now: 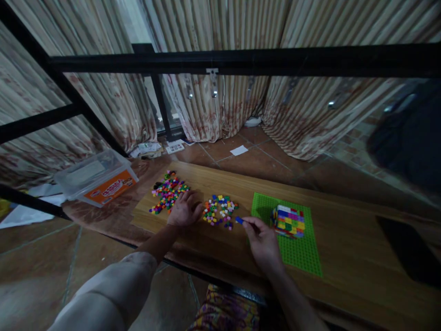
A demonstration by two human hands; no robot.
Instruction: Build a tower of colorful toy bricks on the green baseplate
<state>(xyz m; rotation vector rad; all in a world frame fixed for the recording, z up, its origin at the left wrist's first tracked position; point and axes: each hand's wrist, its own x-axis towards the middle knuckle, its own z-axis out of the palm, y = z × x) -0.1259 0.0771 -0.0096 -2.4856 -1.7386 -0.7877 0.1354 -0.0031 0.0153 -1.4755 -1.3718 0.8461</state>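
My right hand pinches a small blue toy brick between thumb and fingertips, just left of the green baseplate. On that baseplate stands a block of stacked multicoloured bricks. My left hand rests at the right edge of a large pile of loose bricks, its fingers apart and partly reaching over them; no brick shows in it. Between my two hands lies a smaller scatter of loose bricks in mixed colours.
All this lies on a long wooden table. A clear plastic box with an orange label stands beyond its left end. A dark flat object lies at the right. Behind are a black metal bar and striped curtains.
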